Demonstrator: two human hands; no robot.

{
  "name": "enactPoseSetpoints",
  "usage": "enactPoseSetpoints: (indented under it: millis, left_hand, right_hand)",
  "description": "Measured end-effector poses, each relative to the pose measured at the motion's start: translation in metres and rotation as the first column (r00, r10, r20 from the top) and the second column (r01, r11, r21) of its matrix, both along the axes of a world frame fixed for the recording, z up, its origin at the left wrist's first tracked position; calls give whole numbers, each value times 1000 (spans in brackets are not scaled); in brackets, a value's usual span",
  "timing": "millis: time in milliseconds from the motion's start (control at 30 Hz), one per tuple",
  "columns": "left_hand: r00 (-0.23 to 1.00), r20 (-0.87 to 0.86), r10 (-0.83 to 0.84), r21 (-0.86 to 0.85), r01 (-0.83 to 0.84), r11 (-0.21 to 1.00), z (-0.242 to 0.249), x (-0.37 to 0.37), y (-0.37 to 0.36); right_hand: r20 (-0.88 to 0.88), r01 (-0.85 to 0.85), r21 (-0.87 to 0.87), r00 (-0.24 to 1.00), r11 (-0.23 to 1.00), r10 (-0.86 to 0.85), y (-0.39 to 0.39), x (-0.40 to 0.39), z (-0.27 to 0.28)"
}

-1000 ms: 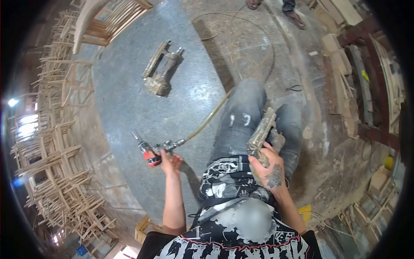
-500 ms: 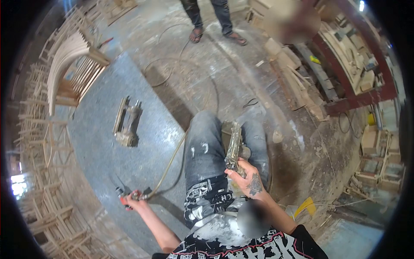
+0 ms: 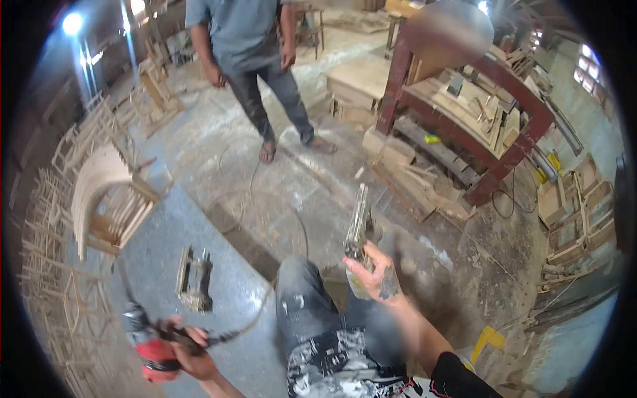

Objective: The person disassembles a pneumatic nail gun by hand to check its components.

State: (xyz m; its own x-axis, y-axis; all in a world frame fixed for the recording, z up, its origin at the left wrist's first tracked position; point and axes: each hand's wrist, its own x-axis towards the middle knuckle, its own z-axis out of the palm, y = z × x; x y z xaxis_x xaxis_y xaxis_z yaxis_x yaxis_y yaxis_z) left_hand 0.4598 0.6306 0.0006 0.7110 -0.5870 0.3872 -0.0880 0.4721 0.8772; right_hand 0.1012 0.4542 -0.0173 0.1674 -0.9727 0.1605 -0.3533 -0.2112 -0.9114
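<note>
My left hand (image 3: 191, 351) is wrapped around the dark handle of a red and black drill (image 3: 156, 361), raised above the grey-blue tabletop. Its long thin bit points up and away from me. A hose or cord (image 3: 235, 335) trails from the handle base. In my right hand (image 3: 377, 268) is a worn, dusty nail gun (image 3: 358, 222), gripped by its handle and pointing forward over my lap. A second nail gun (image 3: 196, 292) lies on the tabletop (image 3: 156, 232), to the right of and beyond the drill.
A person (image 3: 255, 73) stands ahead with arms hanging. Stacked curved wooden parts (image 3: 99, 179) sit at the table's far left. A dark red frame (image 3: 458, 139) holding wood pieces stands to the right. A hose (image 3: 302, 229) lies across the floor.
My left hand has lifted the drill up off the tabletop area, closer to me. The view has tilted up, showing more of the standing person. My right hand still holds the nail gun.
</note>
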Motion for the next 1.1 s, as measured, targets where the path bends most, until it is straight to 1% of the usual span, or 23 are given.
enactPoseSetpoints:
  millis: [33,67,100,133,167,200,233,333,467,500,600,700,767,833,867,900,933,967,1000,1033,1100]
  left_hand:
    - [994,-38,-104,54,106,993,-17,-4,0]
    - [977,-78,-201,110,208,972,-33,-8,0]
    - [931,-174,-319,154,346,925,-32,-20,-4]
    - [866,-276,-418,196,476,857,-31,-32,-8]
    - [789,-372,-489,233,590,773,-31,-44,-11]
    - [714,-447,-539,275,683,677,-30,-58,-18]
    - [666,-491,-562,300,735,608,-35,-68,-29]
    - [710,-453,-538,438,704,560,-56,-92,-57]
    - [859,-309,-407,623,507,596,-96,-101,-67]
    - [886,-278,-372,656,458,600,-108,-100,-66]
    - [943,-183,-277,743,317,589,-143,-93,-46]
    - [957,-111,-269,777,253,577,-167,-81,-21]
    - [934,-33,-357,755,257,603,-165,-73,-12]
    - [911,35,-410,749,248,614,-144,-77,-9]
    - [910,51,-411,764,229,603,-122,-87,-12]
    - [887,96,-453,806,197,557,-100,-92,-16]
    - [857,138,-496,843,161,514,-77,-97,-20]
    - [791,196,-579,894,98,436,-55,-100,-25]
    - [728,266,-632,892,63,448,-47,-101,-29]
    - [658,335,-675,884,28,467,-39,-102,-33]
    - [539,523,-660,754,68,653,-36,-101,-37]
  right_hand:
    - [-9,29,-83,1000,996,-30,-3,0,4]
    - [-23,53,-99,998,994,-56,-4,1,9]
    - [-40,67,-119,997,991,-72,-6,-1,17]
    - [-55,75,-139,995,987,-83,-10,0,22]
    - [-28,81,-143,996,986,-86,-16,0,23]
    - [-1,84,-136,996,987,-85,-20,-2,23]
    - [25,86,-121,996,989,-84,-25,-3,26]
    - [39,94,-141,995,985,-90,-32,-2,42]
    - [29,85,-196,996,977,-81,-39,1,60]
    - [-22,100,-212,994,972,-107,-39,2,67]
    - [-61,70,-349,993,934,-97,-46,3,63]
    - [44,122,-309,993,943,-114,-40,9,75]
    - [42,104,-265,995,959,-96,-41,7,74]
    - [35,92,-237,996,967,-86,-40,7,69]
    - [26,95,-230,995,969,-92,-41,6,64]
    - [15,97,-223,995,970,-96,-42,6,59]
    - [8,112,-269,993,957,-114,-42,6,56]
    - [2,126,-315,991,941,-132,-43,7,53]
    - [-2,138,-362,989,922,-149,-43,8,51]
    - [-4,132,-343,990,930,-142,-42,8,50]
    - [-7,124,-306,991,944,-133,-40,7,52]
